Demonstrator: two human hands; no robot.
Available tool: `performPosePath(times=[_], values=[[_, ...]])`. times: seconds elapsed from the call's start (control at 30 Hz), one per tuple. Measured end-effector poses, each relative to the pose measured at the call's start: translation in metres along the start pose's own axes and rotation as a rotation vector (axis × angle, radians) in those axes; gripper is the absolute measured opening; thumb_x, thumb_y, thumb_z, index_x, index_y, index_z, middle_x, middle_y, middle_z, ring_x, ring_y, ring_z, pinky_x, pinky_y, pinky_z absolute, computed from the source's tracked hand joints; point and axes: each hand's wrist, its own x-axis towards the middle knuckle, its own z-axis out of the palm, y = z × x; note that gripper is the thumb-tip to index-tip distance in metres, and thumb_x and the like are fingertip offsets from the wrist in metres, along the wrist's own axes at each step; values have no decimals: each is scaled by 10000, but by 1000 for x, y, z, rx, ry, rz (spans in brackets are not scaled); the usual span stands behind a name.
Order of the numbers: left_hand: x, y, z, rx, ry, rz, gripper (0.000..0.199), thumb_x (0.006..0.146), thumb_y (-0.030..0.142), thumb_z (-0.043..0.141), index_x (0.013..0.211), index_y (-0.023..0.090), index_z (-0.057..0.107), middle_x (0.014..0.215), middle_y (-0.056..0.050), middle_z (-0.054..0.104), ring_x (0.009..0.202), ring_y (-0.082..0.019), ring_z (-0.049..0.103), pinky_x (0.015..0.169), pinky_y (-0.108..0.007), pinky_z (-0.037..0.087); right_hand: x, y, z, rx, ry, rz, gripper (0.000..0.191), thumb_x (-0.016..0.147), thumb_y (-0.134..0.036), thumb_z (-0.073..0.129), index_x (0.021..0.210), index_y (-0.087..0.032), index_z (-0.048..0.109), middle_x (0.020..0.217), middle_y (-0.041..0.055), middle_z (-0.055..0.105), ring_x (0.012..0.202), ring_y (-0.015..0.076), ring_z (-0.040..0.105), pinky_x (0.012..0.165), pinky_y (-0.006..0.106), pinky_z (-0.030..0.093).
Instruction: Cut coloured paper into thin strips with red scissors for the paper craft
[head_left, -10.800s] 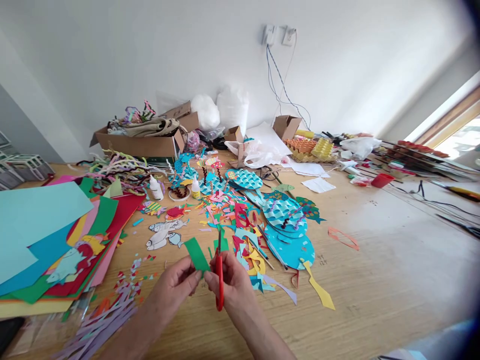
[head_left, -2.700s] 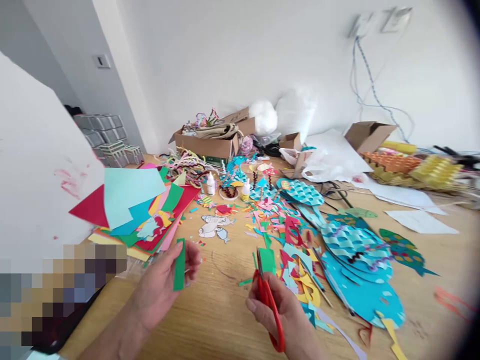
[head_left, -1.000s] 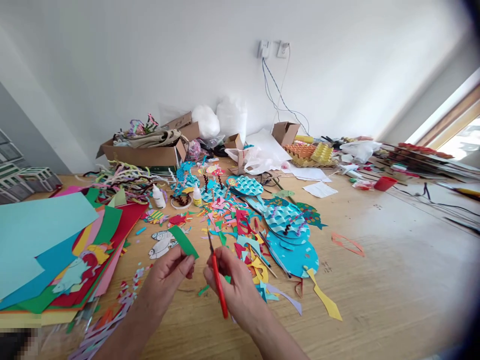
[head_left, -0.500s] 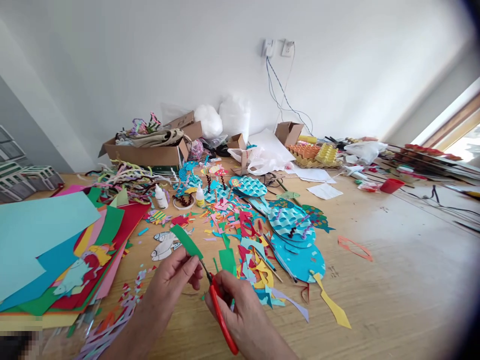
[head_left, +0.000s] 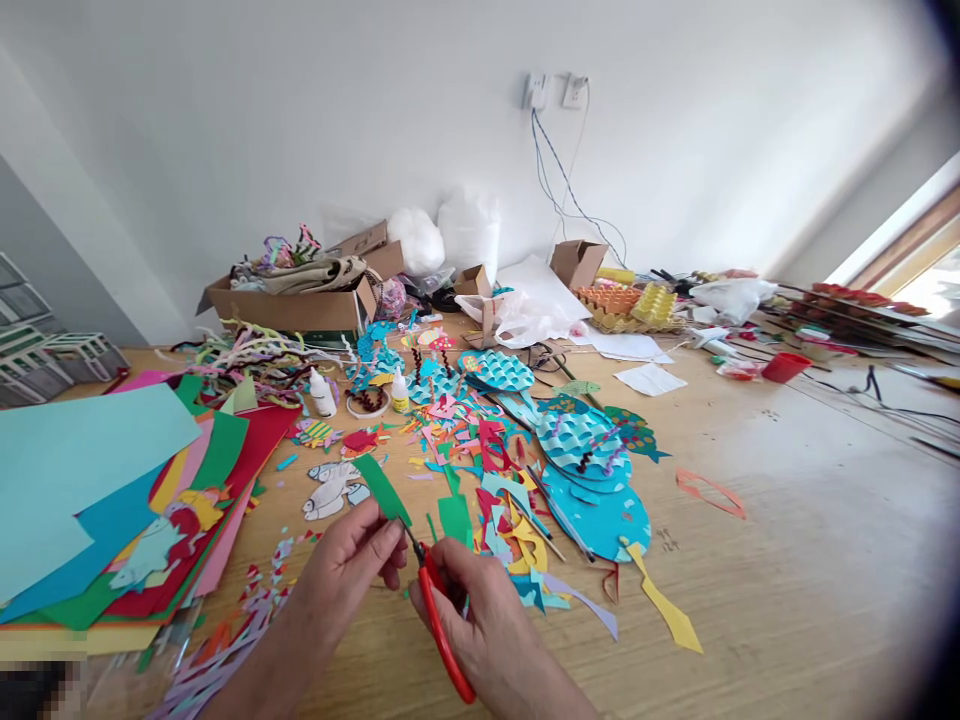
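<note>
Pinched between the thumb and fingers of my left hand is a green paper strip, its free end pointing up and to the left. My right hand is closed round the red handles of a pair of scissors. The dark blades meet the lower end of the strip beside my left fingertips. How far the blades are apart is too small to tell. Behind my left hand, fish drawings on white paper lie on the table. Another green paper piece rests among the scraps just beyond my right hand.
Coloured paper sheets are stacked at the left. Paper scraps spread over the middle, beside blue round paper pieces. Two glue bottles stand behind. A cardboard box and a red cup stand farther back.
The green strip has shifted slightly to the right and tilted a little more upright in my left hand. My right hand and the scissors have hardly moved.
</note>
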Motion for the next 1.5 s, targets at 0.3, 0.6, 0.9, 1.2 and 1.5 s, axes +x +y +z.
performPosePath(times=[0.3, 0.6, 0.9, 1.2, 1.5], values=[[1, 0, 1, -6, -19, -30, 201, 726, 330, 553, 606, 170, 562, 546, 20, 546, 520, -119, 504, 476, -218, 417, 0, 10, 6, 62, 10, -30, 221, 785, -224, 445, 573, -174, 409, 503, -64, 316, 482, 79, 268, 428, 196, 191], [3, -3, -3, -71, 48, -40, 188, 735, 340, 556, 628, 185, 543, 567, 30, 541, 549, -122, 513, 506, -221, 428, -3, 15, 9, 49, 19, -29, 249, 791, -248, 449, 562, -181, 377, 504, -59, 316, 484, 83, 277, 431, 197, 195], [1, 0, 2, 1, 36, -23, 193, 728, 287, 545, 565, 182, 534, 507, 37, 516, 525, -120, 480, 517, -221, 406, -1, 12, 9, 104, 10, 11, 269, 786, -271, 439, 546, -185, 353, 499, -61, 308, 488, 84, 274, 430, 204, 187], [1, -6, 2, -43, -4, -44, 196, 741, 303, 542, 591, 178, 529, 525, 36, 506, 537, -121, 478, 536, -230, 404, -3, 13, 11, 99, 32, -16, 285, 788, -289, 438, 542, -183, 339, 491, -64, 303, 478, 80, 261, 426, 200, 190], [-3, -9, 7, -110, -109, -73, 198, 776, 308, 500, 629, 176, 504, 574, 26, 492, 559, -123, 446, 545, -248, 387, -1, 11, 11, 247, -6, -24, 241, 809, -269, 424, 598, -161, 468, 508, -54, 366, 471, 77, 297, 423, 185, 227]])
